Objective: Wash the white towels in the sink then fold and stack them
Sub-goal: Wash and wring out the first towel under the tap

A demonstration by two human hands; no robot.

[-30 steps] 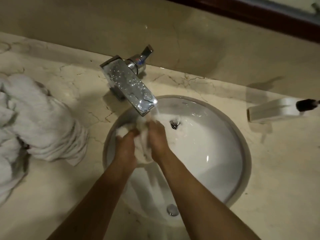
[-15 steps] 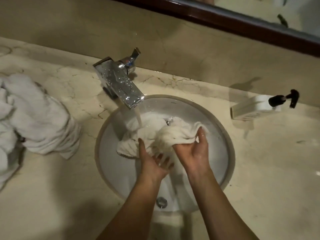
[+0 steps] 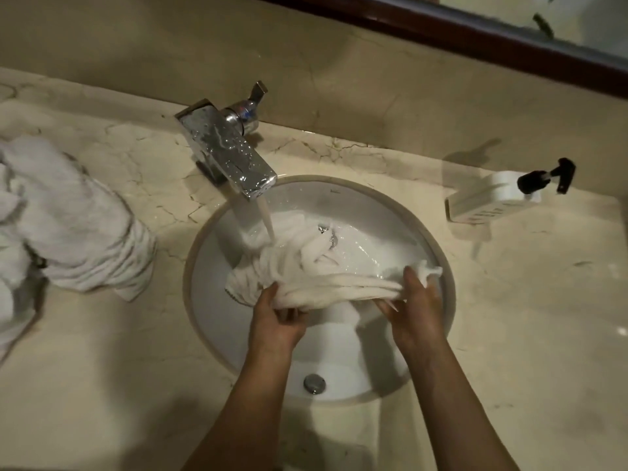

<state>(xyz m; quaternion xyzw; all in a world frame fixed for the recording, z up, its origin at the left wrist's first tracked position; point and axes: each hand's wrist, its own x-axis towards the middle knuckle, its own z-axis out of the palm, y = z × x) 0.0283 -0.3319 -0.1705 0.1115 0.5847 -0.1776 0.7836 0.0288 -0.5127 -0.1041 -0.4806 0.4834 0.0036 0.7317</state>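
Left hand: I've got my left hand [image 3: 276, 323] curled round the near-left end of the wet towel [image 3: 326, 283], fingers tucked under the bunched cloth.
Right hand: my right hand [image 3: 417, 309] grips the towel's other end, thumb on top, a tuft of cloth poking out past it toward the basin's right wall.
Wet towel: it's stretched in a thick rope between my two hands, low over the sink [image 3: 210, 321], with the rest of it heaped toward the back of the bowl.
Water: the faucet [image 3: 228, 151] is running, and the stream [image 3: 265, 220] lands right on the heaped part of the towel, left of centre.
Sink: round white bowl set into the marble counter [image 3: 102, 385]; overflow cap [image 3: 314, 383] shows on the near wall, between my forearms.
Pile: more white towels [image 3: 68, 226] sit crumpled on the counter, well left of the sink.
Soap: a white dispenser [image 3: 489, 198] with a black pump stands on the counter, right of the basin, near the wall.
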